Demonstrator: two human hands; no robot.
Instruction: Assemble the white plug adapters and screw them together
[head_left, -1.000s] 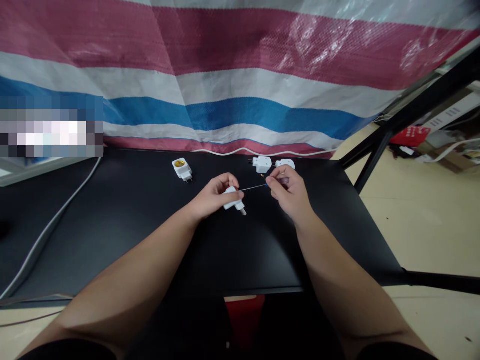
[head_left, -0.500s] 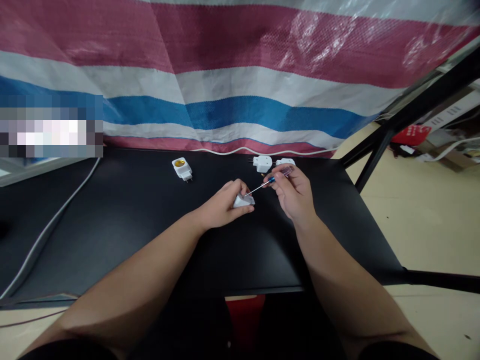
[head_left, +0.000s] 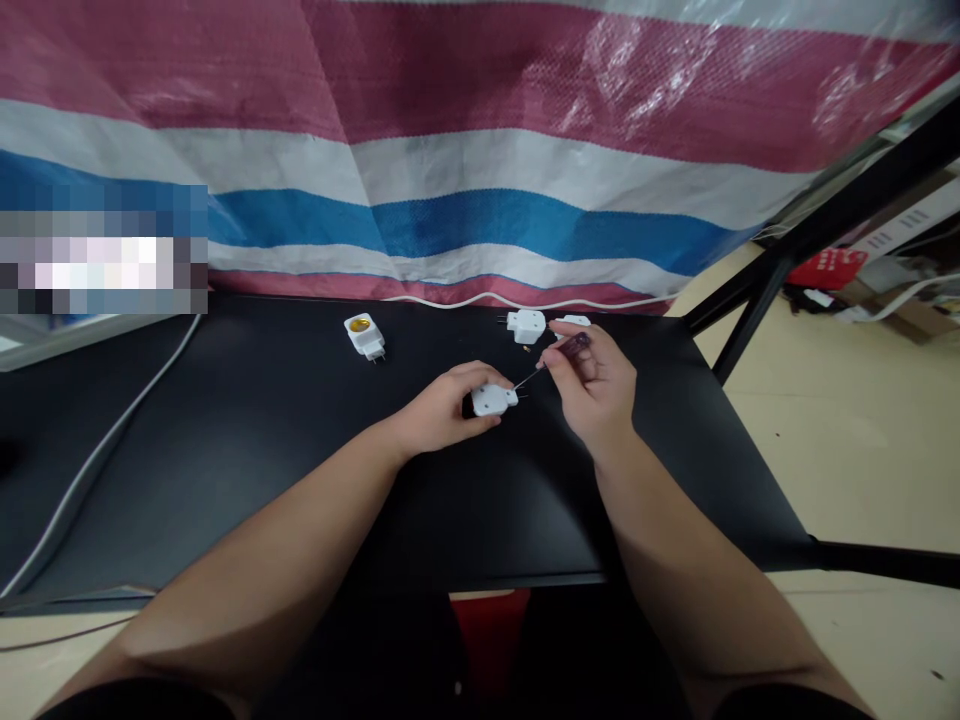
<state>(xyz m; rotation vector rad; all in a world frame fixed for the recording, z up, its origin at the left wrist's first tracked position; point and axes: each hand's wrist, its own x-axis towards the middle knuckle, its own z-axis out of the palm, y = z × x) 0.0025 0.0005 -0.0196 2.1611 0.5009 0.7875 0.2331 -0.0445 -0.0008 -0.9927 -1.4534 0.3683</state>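
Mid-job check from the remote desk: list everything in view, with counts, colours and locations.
plug with amber disc: 1, white and amber, back of table, left of centre
plug housing: 1, white, back of table, right of centre
plug housing piece: 1, white, right of that housing, partly hidden
small screw: 1, brass-coloured, on table, just in front of the housing
white plug: 1, white, in left hand
precision screwdriver: 1, dark translucent handle, in right hand
table: 1, black, under everything
tarpaulin: 1, pink, white and blue stripes, behind table
cable: 1, grey, table's left side
left hand: 1, holding plug
right hand: 1, holding screwdriver
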